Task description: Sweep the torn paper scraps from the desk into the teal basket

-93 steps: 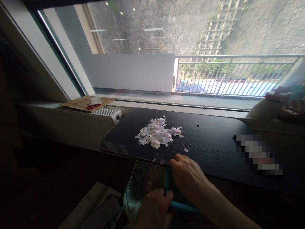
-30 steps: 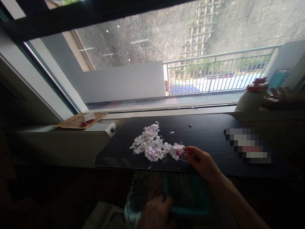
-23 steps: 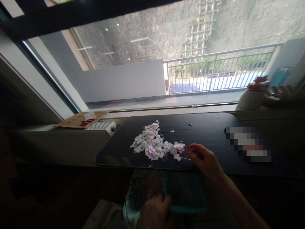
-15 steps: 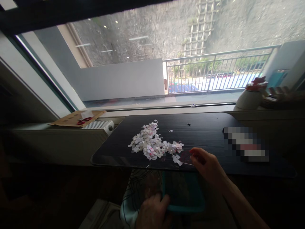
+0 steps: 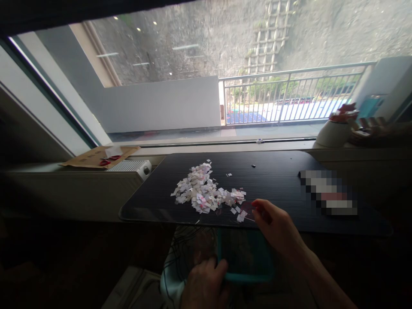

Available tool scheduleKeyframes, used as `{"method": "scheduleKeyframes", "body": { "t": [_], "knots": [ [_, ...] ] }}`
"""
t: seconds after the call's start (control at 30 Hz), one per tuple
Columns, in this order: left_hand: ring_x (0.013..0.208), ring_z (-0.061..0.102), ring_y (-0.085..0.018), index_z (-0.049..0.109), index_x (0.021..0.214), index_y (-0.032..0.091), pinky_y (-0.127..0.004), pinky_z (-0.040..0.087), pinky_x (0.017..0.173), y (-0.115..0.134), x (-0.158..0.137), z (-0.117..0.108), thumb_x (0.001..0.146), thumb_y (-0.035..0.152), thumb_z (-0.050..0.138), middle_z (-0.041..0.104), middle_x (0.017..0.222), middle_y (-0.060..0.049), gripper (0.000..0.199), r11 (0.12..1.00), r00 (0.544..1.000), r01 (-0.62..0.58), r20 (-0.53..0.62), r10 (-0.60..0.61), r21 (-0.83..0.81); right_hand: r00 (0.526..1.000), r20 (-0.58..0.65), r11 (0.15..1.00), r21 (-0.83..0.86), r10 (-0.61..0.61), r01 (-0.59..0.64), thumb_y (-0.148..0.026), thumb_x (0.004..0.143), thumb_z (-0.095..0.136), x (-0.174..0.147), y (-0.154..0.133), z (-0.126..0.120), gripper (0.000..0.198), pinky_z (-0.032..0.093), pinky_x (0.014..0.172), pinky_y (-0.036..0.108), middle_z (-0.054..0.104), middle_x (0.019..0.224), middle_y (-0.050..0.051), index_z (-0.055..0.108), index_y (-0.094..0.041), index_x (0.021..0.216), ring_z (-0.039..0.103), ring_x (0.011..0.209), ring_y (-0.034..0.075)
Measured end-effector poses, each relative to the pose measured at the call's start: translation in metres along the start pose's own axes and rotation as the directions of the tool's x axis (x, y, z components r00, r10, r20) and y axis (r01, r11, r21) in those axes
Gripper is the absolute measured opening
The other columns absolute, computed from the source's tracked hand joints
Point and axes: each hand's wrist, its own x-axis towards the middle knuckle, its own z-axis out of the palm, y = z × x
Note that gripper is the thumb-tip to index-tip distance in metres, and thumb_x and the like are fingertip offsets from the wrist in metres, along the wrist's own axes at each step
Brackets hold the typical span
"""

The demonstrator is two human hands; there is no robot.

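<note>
A heap of small white paper scraps (image 5: pixel 196 186) lies on the dark table (image 5: pixel 270 171), some with pink marks. Near the front edge, my right hand (image 5: pixel 272 216) pinches a thin, see-through, pinkish sheet (image 5: pixel 248 211) by its right side. The sheet lies low over the table, touching or nearly touching a few loose scraps. Below the table edge, my left hand (image 5: pixel 206 279) grips the rim of a teal plastic container (image 5: pixel 251 277) at its left corner. The inside of the container is dark, so its contents cannot be made out.
A blurred-out flat object (image 5: pixel 328 193) rests at the table's right. Red-handled scissors (image 5: pixel 109 160) lie on a brown paper envelope (image 5: pixel 93 157) on the left sill, beside a white radiator (image 5: pixel 128 168). A white pot (image 5: pixel 333 133) stands on the right sill, below the window.
The view has shifted slightly. A few scraps near the sheet are spread a little differently. My right hand still pinches the sheet, and my left hand keeps its grip on the container.
</note>
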Motion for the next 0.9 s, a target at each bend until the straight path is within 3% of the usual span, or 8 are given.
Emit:
{"method": "scheduleKeyframes", "body": {
  "t": [0.2, 0.4, 0.6, 0.9],
  "knots": [
    [0.085, 0.055, -0.022, 0.056, 0.097, 0.024, -0.030, 0.038, 0.073, -0.004, -0.002, 0.001, 0.075, 0.016, 0.058, 0.058, 0.094, -0.002, 0.023, 1.000, 1.000, -0.007, 0.002, 0.007, -0.018, 1.000, 0.014, 0.998, -0.062, 0.028, -0.027, -0.029, 0.083, 0.049, -0.005, 0.001, -0.004, 0.021, 0.047, 0.056, 0.024, 0.064, 0.073, 0.001, 0.060, -0.020, 0.098, 0.057, 0.056, 0.012],
    [0.086, 0.054, -0.022, 0.055, 0.099, 0.025, -0.030, 0.038, 0.074, -0.013, 0.000, 0.006, 0.076, 0.017, 0.055, 0.057, 0.096, -0.002, 0.025, 0.996, 0.996, -0.066, 0.051, 0.069, -0.065, 0.999, -0.009, 0.999, -0.031, 0.035, -0.035, -0.027, 0.084, 0.049, -0.013, 0.005, -0.006, 0.019, 0.049, 0.059, 0.024, 0.066, 0.079, 0.002, 0.059, -0.021, 0.098, 0.061, 0.062, 0.013],
    [0.086, 0.054, -0.022, 0.054, 0.101, 0.026, -0.029, 0.038, 0.075, -0.011, 0.003, 0.004, 0.074, 0.017, 0.055, 0.057, 0.096, -0.002, 0.028, 0.998, 0.994, -0.047, 0.097, 0.051, -0.041, 1.000, -0.018, 1.000, 0.020, 0.007, -0.006, -0.028, 0.086, 0.048, -0.018, 0.002, -0.002, 0.018, 0.050, 0.061, 0.024, 0.067, 0.083, 0.003, 0.058, -0.021, 0.099, 0.062, 0.066, 0.014],
    [0.086, 0.055, -0.022, 0.055, 0.099, 0.026, -0.030, 0.039, 0.075, -0.012, 0.002, 0.005, 0.075, 0.016, 0.055, 0.058, 0.095, -0.002, 0.025, 0.998, 0.996, -0.048, 0.071, 0.051, -0.043, 0.999, -0.006, 0.999, 0.020, 0.045, -0.045, -0.029, 0.086, 0.048, -0.031, 0.002, -0.008, 0.018, 0.052, 0.064, 0.025, 0.068, 0.085, 0.003, 0.058, -0.022, 0.099, 0.064, 0.071, 0.015]
  ]
}}
